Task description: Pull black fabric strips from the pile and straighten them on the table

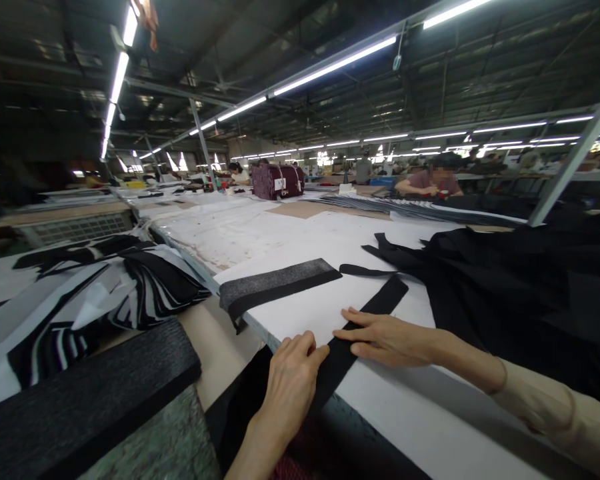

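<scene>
A black fabric strip (390, 297) lies slantwise across the white-covered table and hangs over its near edge. My left hand (293, 373) is closed at the table edge, its fingers curled on the strip's left side. The fingertips' underside is hidden. Farther up the same strip, my right hand (383, 335) rests flat with its fingers stretched out and spread. Beyond my left hand, a grey and black folded strip (280, 283) lies along the table, one end drooping over the edge. A thin black strip end (365, 270) lies between it and the dark fabric heap.
A large heap of black fabric (520, 287) covers the table's right side. At left are layered black and white pieces (150, 283) and a thick dark stack (95, 393). Farther back stand a tied maroon bundle (279, 181) and a person (433, 180). A metal post (575, 157) rises at right.
</scene>
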Demonstrator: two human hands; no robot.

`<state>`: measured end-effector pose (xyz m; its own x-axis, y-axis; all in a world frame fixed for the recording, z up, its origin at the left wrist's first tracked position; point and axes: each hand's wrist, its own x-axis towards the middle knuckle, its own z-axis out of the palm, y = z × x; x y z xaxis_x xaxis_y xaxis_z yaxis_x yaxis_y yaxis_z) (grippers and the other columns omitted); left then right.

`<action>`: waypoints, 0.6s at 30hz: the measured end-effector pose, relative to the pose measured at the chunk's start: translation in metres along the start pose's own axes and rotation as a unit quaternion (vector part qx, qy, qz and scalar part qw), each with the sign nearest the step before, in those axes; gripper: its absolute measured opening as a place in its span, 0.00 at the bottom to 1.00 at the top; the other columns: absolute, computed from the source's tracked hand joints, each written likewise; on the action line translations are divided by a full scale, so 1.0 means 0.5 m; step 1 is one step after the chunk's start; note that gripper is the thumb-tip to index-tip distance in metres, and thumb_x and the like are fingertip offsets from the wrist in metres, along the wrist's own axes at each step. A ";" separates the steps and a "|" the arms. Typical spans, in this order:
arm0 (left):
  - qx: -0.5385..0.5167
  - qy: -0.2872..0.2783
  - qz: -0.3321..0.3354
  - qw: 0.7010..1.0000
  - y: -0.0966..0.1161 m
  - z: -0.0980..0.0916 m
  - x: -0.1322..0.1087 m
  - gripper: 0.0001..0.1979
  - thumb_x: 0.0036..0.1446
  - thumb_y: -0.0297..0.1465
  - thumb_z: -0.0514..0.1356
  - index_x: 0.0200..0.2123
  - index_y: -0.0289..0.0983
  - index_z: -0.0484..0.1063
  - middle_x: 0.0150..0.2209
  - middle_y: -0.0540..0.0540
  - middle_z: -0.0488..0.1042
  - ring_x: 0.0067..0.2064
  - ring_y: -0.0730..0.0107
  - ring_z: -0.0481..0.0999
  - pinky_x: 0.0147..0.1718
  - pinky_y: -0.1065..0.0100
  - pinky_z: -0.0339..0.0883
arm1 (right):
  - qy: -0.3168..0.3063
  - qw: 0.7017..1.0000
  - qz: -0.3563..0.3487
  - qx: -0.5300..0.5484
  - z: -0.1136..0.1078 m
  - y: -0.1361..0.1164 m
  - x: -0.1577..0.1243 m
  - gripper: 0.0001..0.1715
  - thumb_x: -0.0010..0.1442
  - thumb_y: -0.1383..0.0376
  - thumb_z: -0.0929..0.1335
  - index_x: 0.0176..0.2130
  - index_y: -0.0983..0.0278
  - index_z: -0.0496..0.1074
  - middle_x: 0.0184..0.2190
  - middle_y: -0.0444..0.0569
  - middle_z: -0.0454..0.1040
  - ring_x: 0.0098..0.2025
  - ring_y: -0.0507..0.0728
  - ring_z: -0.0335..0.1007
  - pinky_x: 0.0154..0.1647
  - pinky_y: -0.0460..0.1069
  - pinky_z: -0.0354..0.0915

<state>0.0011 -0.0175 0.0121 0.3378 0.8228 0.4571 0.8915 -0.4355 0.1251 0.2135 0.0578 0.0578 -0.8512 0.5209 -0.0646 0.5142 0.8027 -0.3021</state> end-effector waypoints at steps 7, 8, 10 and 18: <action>-0.020 -0.041 -0.027 0.999 0.012 0.011 0.029 0.16 0.62 0.25 0.46 0.41 0.44 0.73 0.32 0.49 0.67 0.32 0.71 0.67 0.33 0.70 0.60 | 0.020 0.999 0.028 -0.022 0.021 0.028 -0.011 0.25 0.65 0.54 0.55 0.59 0.55 0.58 0.64 0.49 0.44 0.65 0.65 0.33 0.62 0.62 0.44; -0.016 -0.055 -0.027 0.998 0.017 0.016 0.047 0.16 0.62 0.26 0.46 0.41 0.44 0.73 0.33 0.49 0.68 0.32 0.71 0.68 0.33 0.70 0.60 | 0.038 0.997 0.048 -0.035 0.022 0.049 -0.014 0.25 0.65 0.55 0.55 0.59 0.56 0.58 0.64 0.50 0.45 0.65 0.65 0.35 0.61 0.63 0.44; -0.010 -0.077 -0.022 0.997 0.029 0.029 0.089 0.16 0.62 0.26 0.46 0.41 0.43 0.73 0.34 0.48 0.68 0.33 0.71 0.70 0.34 0.69 0.61 | 0.098 0.986 0.105 -0.081 0.022 0.088 -0.020 0.24 0.65 0.58 0.56 0.57 0.59 0.62 0.63 0.52 0.50 0.63 0.65 0.42 0.60 0.64 0.46; -0.026 -0.110 -0.022 0.993 0.043 0.054 0.186 0.13 0.61 0.29 0.49 0.42 0.41 0.72 0.36 0.47 0.69 0.37 0.68 0.72 0.35 0.70 0.62 | 0.166 0.986 0.021 -0.008 0.015 0.089 -0.012 0.22 0.64 0.67 0.55 0.53 0.64 0.66 0.51 0.50 0.69 0.52 0.56 0.65 0.54 0.51 0.61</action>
<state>0.0598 0.0595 0.0336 0.3617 0.8986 0.2484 0.8917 -0.4112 0.1892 0.2409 0.0883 0.0377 -0.7492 0.6179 0.2386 0.5522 0.7816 -0.2901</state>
